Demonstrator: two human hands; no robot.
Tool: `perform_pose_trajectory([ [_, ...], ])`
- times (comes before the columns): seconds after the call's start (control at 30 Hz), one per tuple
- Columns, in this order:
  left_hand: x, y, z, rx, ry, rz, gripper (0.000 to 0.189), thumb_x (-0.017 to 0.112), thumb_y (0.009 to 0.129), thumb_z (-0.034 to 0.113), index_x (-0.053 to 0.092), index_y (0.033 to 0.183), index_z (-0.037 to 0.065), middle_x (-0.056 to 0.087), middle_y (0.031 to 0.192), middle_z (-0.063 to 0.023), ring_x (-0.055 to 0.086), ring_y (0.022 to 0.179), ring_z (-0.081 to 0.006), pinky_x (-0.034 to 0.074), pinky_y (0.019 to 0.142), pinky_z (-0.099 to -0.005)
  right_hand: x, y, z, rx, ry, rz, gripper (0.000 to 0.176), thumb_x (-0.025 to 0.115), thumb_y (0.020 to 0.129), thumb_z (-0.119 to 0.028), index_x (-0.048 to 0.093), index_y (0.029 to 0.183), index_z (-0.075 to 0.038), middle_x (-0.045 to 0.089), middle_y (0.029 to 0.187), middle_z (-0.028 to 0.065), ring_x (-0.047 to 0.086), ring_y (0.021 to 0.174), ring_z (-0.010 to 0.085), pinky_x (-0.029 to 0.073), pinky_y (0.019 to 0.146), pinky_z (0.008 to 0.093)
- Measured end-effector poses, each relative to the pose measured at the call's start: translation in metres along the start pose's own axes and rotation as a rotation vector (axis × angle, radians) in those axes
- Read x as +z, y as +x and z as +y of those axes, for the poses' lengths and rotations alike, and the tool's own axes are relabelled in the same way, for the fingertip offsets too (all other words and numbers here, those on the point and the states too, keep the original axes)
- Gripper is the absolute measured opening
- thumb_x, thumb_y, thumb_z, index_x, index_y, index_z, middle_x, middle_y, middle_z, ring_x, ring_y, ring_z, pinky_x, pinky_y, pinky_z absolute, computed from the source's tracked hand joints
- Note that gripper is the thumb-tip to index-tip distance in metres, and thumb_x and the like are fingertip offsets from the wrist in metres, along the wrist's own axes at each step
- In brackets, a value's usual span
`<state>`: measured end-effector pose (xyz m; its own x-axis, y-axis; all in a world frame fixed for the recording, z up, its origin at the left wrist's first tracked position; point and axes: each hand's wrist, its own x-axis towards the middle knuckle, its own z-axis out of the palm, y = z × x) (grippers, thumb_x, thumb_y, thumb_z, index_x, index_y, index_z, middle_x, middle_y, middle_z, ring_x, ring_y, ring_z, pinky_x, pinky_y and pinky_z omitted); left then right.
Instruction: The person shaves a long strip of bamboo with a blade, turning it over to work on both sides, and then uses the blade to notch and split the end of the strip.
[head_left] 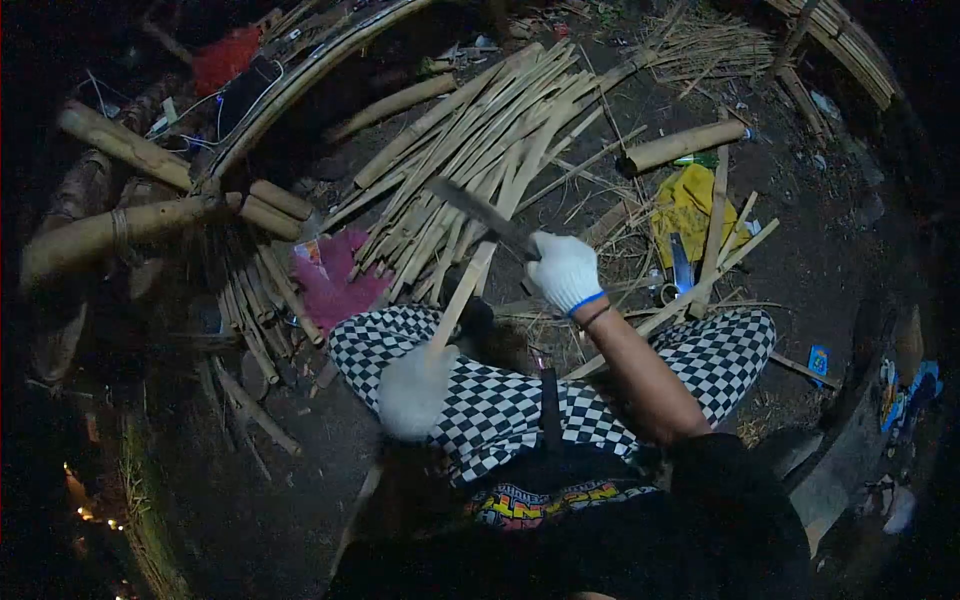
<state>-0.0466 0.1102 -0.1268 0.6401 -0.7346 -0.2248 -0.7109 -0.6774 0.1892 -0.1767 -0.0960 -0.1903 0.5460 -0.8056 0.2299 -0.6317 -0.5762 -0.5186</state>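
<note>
My right hand point(565, 273), in a white glove with a blue cuff, is closed round the handle of a long dark blade point(478, 213) that points up and left. The blade lies across a flat bamboo strip point(467, 287) in this view. My left hand point(415, 392), in a white glove and blurred by motion, grips the lower end of that strip above my checkered trouser leg. Beyond both hands is a large pile of split bamboo strips point(440, 165). The fingertips of my left hand are not clear.
A pink cloth point(343, 280) lies left of the pile, near stacked bamboo poles point(130, 235). On the right are a yellow cloth point(683, 215), a bamboo section point(685, 147) and a second blade point(682, 264). Small orange lights point(88, 513) glow at the lower left.
</note>
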Motion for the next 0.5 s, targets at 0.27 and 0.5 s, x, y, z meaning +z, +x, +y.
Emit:
perform_pose_trajectory([
  [0.27,0.020,-0.005,-0.019,0.016,0.080,-0.056,0.050,0.056,0.085,0.055,0.071,0.090,0.008,0.067,0.075,-0.0160,0.066,0.071,-0.0315,0.053,0.067,-0.0407,0.006,-0.014,0.005,-0.182,0.025,0.067,0.016,0.064,0.069,-0.023,0.060,0.079,-0.011,0.062,0.069,0.0132,0.063,0.069,0.0342,0.049,0.063,0.0451],
  [0.5,0.023,-0.007,-0.037,-0.005,0.007,-0.012,0.040,0.063,0.084,0.048,0.069,0.092,0.009,0.067,0.077,-0.0105,0.065,0.064,-0.0253,0.052,0.055,-0.0363,0.008,-0.016,-0.004,-0.280,-0.028,-0.076,0.018,0.066,0.068,-0.020,0.060,0.082,-0.011,0.062,0.069,0.0144,0.063,0.069,0.0346,0.049,0.063,0.0471],
])
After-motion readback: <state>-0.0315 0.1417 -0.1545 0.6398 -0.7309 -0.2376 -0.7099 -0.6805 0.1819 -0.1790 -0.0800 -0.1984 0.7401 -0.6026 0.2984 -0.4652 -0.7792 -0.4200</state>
